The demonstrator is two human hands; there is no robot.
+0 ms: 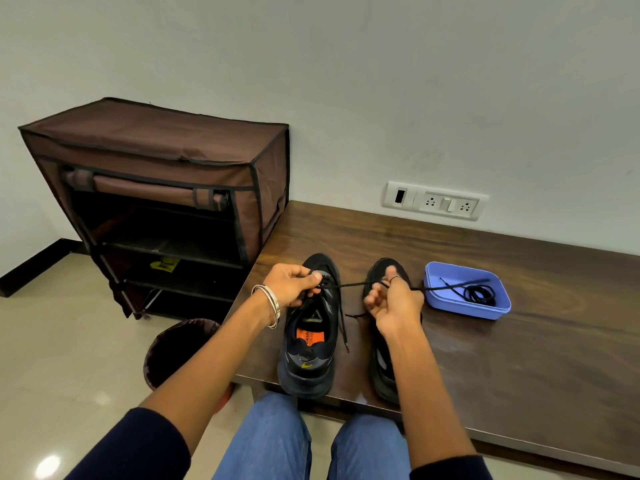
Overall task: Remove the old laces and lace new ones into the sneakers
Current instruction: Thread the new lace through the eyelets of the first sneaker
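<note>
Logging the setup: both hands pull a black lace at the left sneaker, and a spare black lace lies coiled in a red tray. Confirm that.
The tray is blue, not red, as the head view shows. The rest stands.

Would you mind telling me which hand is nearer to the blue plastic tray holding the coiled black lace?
The right hand. It holds a lace over the right sneaker, just left of the blue plastic tray; the left hand is farther away, at the left sneaker.

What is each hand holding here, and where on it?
Both hold the black lace: left hand pinches it at the left sneaker's eyelets; right hand grips it farther along.
</note>
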